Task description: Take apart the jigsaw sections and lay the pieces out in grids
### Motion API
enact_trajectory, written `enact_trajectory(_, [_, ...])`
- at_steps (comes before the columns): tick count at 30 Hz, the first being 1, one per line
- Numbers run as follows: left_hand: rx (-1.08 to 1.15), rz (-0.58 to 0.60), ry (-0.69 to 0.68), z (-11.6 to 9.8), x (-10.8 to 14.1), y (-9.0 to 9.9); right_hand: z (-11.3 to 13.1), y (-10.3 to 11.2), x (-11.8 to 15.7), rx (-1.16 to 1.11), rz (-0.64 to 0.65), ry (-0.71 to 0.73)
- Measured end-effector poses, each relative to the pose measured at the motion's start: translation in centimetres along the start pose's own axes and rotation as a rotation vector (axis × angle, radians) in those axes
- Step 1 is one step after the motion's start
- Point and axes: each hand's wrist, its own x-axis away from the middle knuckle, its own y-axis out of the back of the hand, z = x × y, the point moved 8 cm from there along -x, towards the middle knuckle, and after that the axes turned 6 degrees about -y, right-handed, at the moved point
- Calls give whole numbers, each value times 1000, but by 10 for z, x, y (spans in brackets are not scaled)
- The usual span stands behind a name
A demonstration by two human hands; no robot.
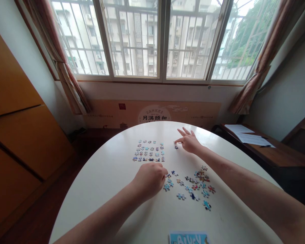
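My left hand, its fingers curled, rests low over the white table, beside the left edge of the loose jigsaw puzzle pieces. Whatever those fingers hold, if anything, is hidden. Farther off, my right hand has its fingers spread, and one fingertip is at a few small puzzle pieces. To the left of it, puzzle pieces lie spaced out in rows that form a rough square. Among the loose pieces, a turquoise and dark one lies nearest to me.
The round white table has a blue box with lettering at its near edge. Paper sheets and a pen lie on a dark side table at right. A printed cardboard panel stands below the barred window.
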Motion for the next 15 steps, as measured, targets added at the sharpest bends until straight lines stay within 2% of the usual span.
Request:
enact_trajectory(4, [-2,5,1,0,0,-1,1,9,8,-38,-99,40])
enact_trajectory(12, [-2,4,-1,-1,0,-3,2,-2,25,-55,-50,60])
enact_trajectory(15, [2,-20,-4,1,-1,-3,4,3,26,-65,-84,50])
